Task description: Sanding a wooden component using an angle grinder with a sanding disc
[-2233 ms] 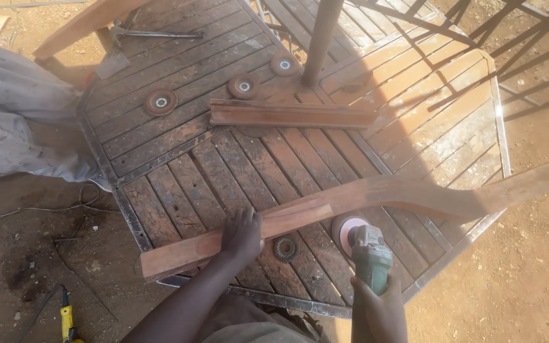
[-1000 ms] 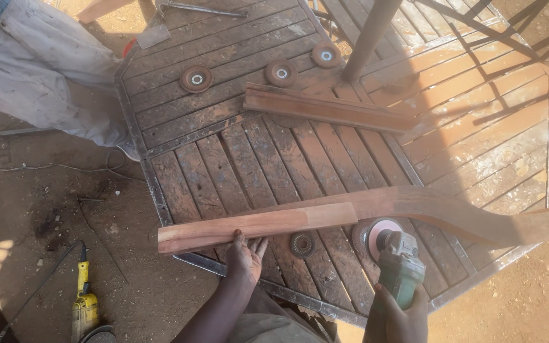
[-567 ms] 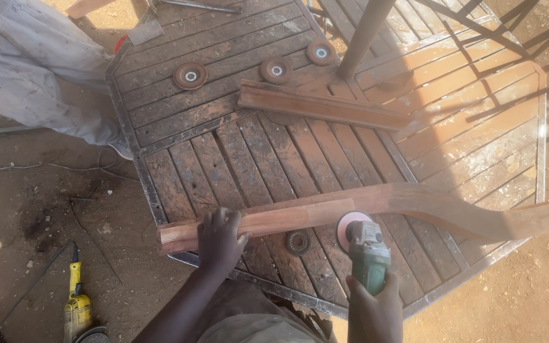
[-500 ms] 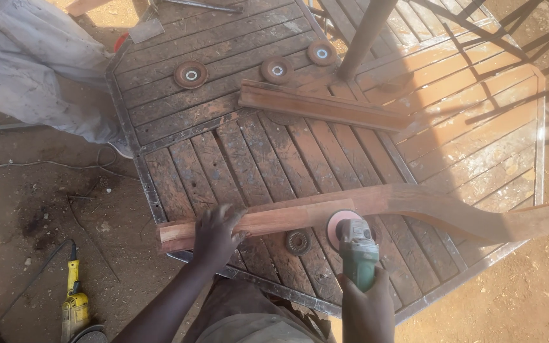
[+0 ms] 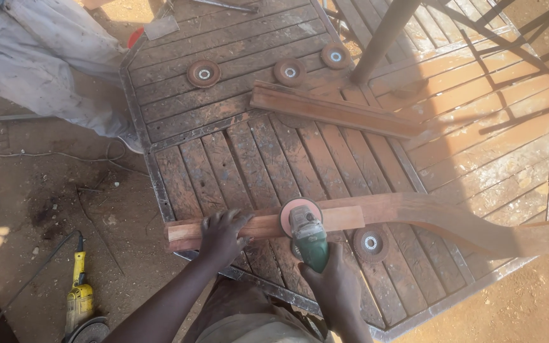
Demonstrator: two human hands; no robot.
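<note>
Change: grinder (image 5: 309,238) disc has slid left along the plank (image 5: 351,219), now on its top face near my left hand (image 5: 223,232) | left grip spread flat, pinning plank to worktop (image 5: 223,159) | right hand (image 5: 335,286) wrapped round grinder body | I judge sanding is working toward the plank's near end.

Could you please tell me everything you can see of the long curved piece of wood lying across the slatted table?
The curved piece of wood is long, reddish-brown and bare. Its left part is straight and square-edged; to the right it bends in a shallow wave and runs past the slatted table to the frame's edge. It lies flat across the near slats. The left hand presses down near its left end, and the pink disc of the green angle grinder, held by the right hand, meets it mid-length.
</note>
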